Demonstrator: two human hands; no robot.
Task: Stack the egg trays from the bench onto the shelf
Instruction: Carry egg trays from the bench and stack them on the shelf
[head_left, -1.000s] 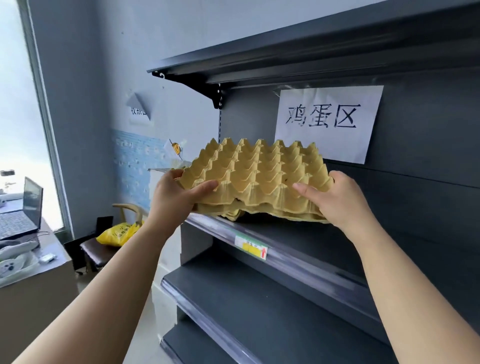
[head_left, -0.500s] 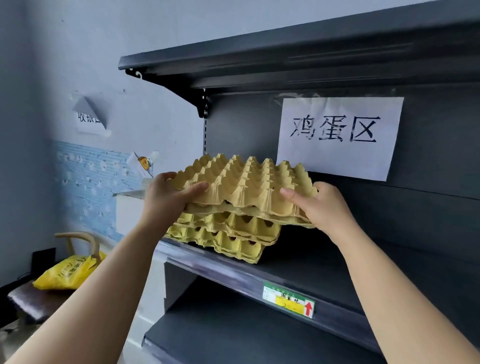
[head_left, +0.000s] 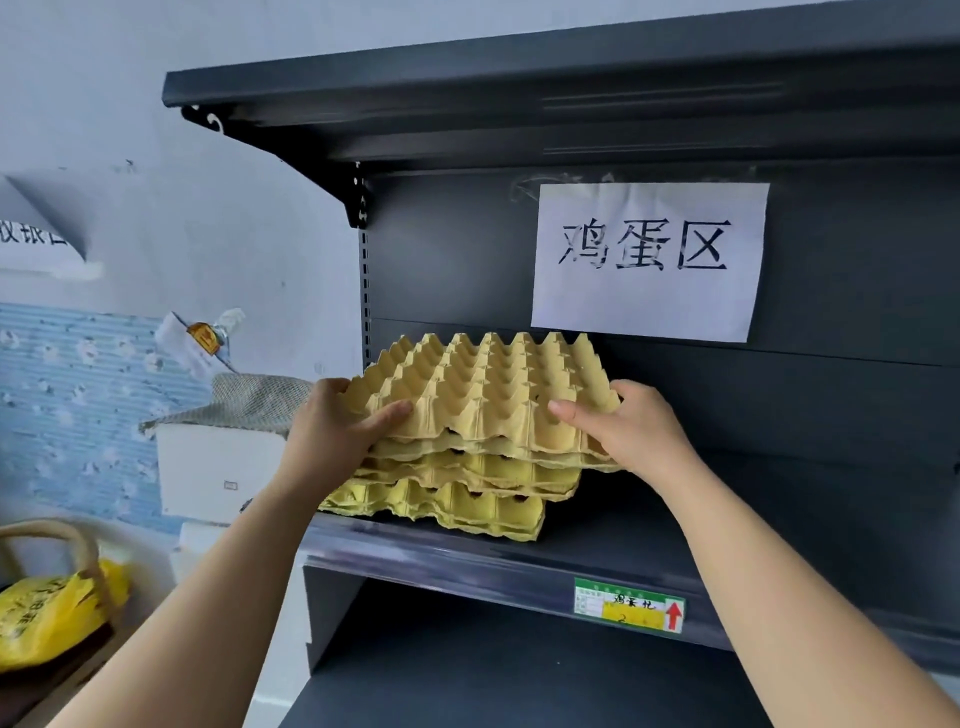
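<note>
Egg tray gripped by left hand and right hand, atop stack, paper sign behind

Left hand and right hand grip the top egg tray on the shelf stack.

A second ago the top egg tray hung tilted above the shelf; now it has come down onto the stack of trays there, at frame centre, nearly level.
</note>
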